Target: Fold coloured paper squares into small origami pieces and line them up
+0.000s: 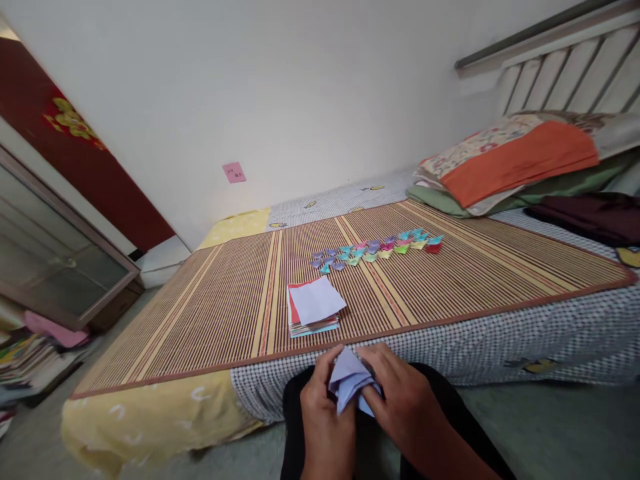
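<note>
Between my two hands is a partly folded piece of lavender origami paper (349, 379), held above my lap at the bed's front edge. My left hand (323, 403) grips its left side, with the thumb near the top. My right hand (395, 387) pinches its right side, and some of those fingers reach into the folds. Just beyond lies a stack of square paper sheets (316, 303), a pale one on top and red and light blue edges showing below. Farther back, several small folded paper boats (373, 251) in many colours stand in rows.
A striped bamboo mat (215, 320) covers the bed, over checked and yellow sheets. Folded bedding with an orange panel (520, 163) and dark cloth (590, 217) lie at the right. A glass-fronted cabinet (55, 233) stands at the left, and a pink note (234, 172) is on the wall.
</note>
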Demonstrator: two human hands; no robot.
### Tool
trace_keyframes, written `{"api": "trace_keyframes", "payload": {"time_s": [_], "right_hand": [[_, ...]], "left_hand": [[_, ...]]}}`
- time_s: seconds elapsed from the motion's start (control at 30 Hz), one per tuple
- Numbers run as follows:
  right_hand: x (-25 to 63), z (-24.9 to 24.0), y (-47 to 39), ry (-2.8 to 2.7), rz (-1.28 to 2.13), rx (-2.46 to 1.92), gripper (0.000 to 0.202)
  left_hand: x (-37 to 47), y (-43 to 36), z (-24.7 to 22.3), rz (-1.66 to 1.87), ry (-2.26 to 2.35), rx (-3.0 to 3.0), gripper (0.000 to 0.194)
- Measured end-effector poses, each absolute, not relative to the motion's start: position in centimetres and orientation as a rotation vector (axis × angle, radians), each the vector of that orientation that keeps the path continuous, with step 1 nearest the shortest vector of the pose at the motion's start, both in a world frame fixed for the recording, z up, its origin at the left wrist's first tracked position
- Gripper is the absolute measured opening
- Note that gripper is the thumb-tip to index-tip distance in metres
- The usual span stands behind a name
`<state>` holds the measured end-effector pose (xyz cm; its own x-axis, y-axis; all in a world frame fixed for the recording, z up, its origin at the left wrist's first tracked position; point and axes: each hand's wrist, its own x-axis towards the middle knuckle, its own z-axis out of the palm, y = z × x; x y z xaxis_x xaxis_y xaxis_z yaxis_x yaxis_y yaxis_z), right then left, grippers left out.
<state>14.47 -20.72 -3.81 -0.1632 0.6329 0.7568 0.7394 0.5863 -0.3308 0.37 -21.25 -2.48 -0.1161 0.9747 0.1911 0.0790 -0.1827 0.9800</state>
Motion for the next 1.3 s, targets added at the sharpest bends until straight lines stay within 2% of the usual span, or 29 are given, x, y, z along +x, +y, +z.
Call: {"api": "trace_keyframes", "payload": {"time_s": [0.1, 0.17, 0.4, 0.47, 0.6, 0.67, 0.8, 0.9, 1.03, 1.13, 1.2, 1.3], "right_hand": [[14.3, -3.4, -21.0, -1.816, -0.173, -1.049, 0.03], [14.3, -3.1, -21.1, -1.774, -0.162, -0.988, 0.032], [15.3, -2.2, -21.3, -1.581, 0.148, -0.987, 0.03], [15.8, -2.3, -21.4, -1.574, 0.148, -0.991, 0.027], [16.5, -2.9, -21.3, -1.617, 0.033, -0.94, 0.03], [16.5, -3.2, -21.2, -1.649, -0.018, -0.897, 0.033], [16.2, -3.2, -21.2, -1.712, 0.022, -0.845, 0.032], [16.2, -2.9, -21.4, -1.682, 0.201, -0.855, 0.031], [16.5, -2.6, -21.4, -1.375, 0.782, -1.069, 0.027], [16.5, -2.5, -21.3, -1.263, 1.148, -1.093, 0.032], [16.4, -2.3, -21.2, -1.299, 1.194, -1.101, 0.033], [16.4, -1.8, -21.2, -1.391, 1.087, -1.149, 0.034]], "left_hand": [[0.1, -21.4, -2.7, 1.432, 1.26, 1.432, 0.051], [0.0, -21.6, -2.7, 1.416, 1.229, 1.422, 0.048], [0.0, -22.2, -2.2, 1.379, 1.112, 1.169, 0.018], [0.3, -22.4, -2.1, 1.352, 1.012, 1.061, 0.027], [0.9, -22.6, -1.5, 1.347, 0.834, 0.758, 0.06], [1.1, -22.5, -1.2, 1.276, 0.842, 0.706, 0.06], [1.1, -21.9, -1.1, 1.129, 0.864, 0.715, 0.038], [0.8, -21.6, -1.1, 1.177, 0.888, 0.679, 0.036], [0.4, -21.3, -1.3, 1.276, 1.02, 0.761, 0.037], [0.4, -21.4, -1.4, 1.3, 1.056, 0.822, 0.037], [0.6, -21.4, -1.3, 1.28, 1.042, 0.835, 0.036], [0.8, -21.6, -0.8, 1.214, 1.024, 0.854, 0.035]]}}
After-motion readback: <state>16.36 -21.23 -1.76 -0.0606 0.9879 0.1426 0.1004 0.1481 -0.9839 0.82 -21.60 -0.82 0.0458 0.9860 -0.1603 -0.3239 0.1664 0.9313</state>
